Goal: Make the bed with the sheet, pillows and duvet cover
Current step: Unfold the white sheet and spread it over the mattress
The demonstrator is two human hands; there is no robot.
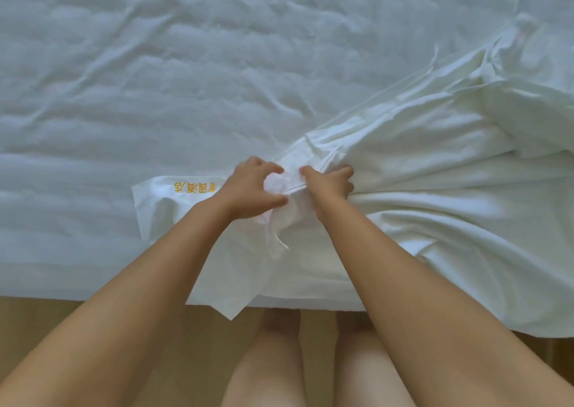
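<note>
- Stance at the near edge of the bed (62,290), which is covered by a rumpled quilted layer (186,64); hard to tell whether duvet filling or mattress pad.
- White duvet cover (435,173) heaped on the right part of the bed, its folds drawn in toward the near edge and some of it hanging over toward the wooden floor (77,319).
- Curled left hand (253,189), thumb and fingers clamped on a bunch of the cover's hem.
- Just beside it, the right hand (329,186), fingers wrapped round the same gathered edge.
- Flat lettered corner (194,186) with yellow embroidery lying just left of the left hand; a narrow tie strip (279,239) dangling below both hands.
- Most likely step: finding the cover's opening or a corner before spreading it.
- Best done by working along the hem, one hand anchoring while the other slides, rather than tugging the whole heap.
- Worth using the embroidery and the tie as landmarks for which side and which end should face up.
- Worth lifting the overhanging part clear of the floor before pulling.
- No pillows in view; by the look of things, much of the task not yet done.
</note>
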